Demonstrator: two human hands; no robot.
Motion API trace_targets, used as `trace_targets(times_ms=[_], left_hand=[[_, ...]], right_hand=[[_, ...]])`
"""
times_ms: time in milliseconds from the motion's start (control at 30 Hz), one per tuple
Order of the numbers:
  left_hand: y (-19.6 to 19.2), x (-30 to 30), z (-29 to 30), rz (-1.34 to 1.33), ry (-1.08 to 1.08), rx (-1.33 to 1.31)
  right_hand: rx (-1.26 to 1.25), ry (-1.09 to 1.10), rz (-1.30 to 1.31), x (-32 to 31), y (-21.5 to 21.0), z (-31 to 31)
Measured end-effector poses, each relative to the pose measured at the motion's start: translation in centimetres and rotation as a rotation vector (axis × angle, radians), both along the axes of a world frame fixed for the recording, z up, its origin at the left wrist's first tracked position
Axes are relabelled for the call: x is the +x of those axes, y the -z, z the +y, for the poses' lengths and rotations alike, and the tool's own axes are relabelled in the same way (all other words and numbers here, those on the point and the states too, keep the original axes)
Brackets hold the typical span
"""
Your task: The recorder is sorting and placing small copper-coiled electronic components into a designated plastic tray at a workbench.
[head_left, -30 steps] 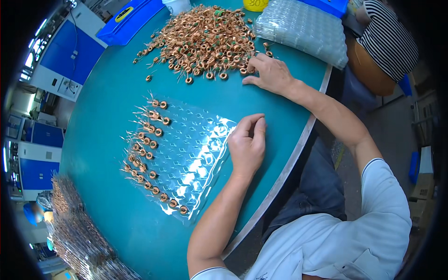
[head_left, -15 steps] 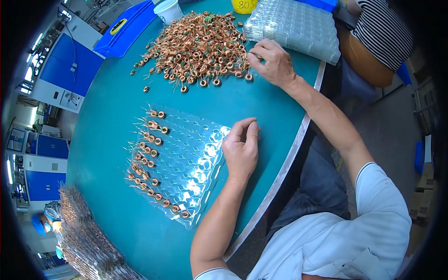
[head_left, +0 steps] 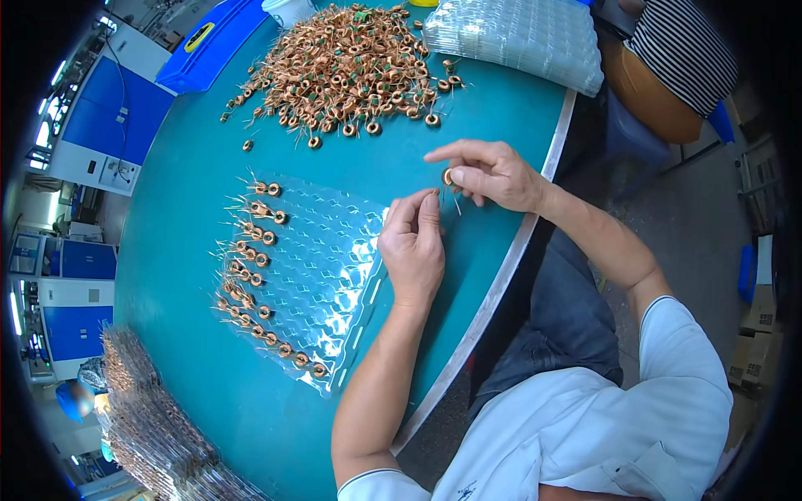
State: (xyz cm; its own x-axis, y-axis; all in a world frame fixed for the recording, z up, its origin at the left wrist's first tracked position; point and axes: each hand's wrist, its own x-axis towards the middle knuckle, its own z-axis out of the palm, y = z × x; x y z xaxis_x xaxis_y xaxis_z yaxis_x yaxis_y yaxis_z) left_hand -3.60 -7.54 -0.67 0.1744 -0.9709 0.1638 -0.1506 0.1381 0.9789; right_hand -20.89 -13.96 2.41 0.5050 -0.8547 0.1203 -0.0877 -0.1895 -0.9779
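Observation:
A copper-wound ring coil [head_left: 448, 177] with thin wire leads is pinched between the thumb and fingers of my right hand [head_left: 505, 179], its index finger stretched out to the left. Close by, my left hand [head_left: 413, 250] is closed, thumb against fingertips, by the right edge of a clear plastic tray [head_left: 313, 259]. Whatever those fingertips hold is too small to make out. Coils [head_left: 269, 239] fill the tray's left side and line part of its near edge, leads pointing left. Beyond the tray lies a large heap of loose coils [head_left: 351, 79].
A stack of clear trays [head_left: 514, 42] sits at the far right, near a person in a striped top [head_left: 681, 50]. A blue bin [head_left: 213, 50] and white bucket [head_left: 288, 10] stand far left. Filled trays [head_left: 159, 417] are piled at the near left. The table edge [head_left: 493, 292] curves on my right.
My right hand has come back from the heap toward my left hand, carrying a coil. My left hand stays closed beside the tray. The whole view has shifted slightly.

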Motion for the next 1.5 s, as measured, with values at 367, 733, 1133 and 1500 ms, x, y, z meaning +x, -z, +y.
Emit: trace_targets(times_ms=[367,733,1133,1500], left_hand=[[-0.4,-0.2,0.7,-0.076,0.045,-0.109],[-0.8,-0.9,0.6,0.128,0.135,0.044],[-0.6,-0.1,0.8,0.151,0.142,0.011],[-0.3,0.3,0.5,0.364,0.181,0.07]], right_hand=[[-0.437,-0.015,0.152,-1.9,1.3,-0.1],[-0.374,0.121,-0.037,-2.1,1.8,0.4],[-0.45,-0.012,0.13,-1.9,1.6,0.4],[-0.462,-0.022,0.123,-1.4,1.5,0.7]])
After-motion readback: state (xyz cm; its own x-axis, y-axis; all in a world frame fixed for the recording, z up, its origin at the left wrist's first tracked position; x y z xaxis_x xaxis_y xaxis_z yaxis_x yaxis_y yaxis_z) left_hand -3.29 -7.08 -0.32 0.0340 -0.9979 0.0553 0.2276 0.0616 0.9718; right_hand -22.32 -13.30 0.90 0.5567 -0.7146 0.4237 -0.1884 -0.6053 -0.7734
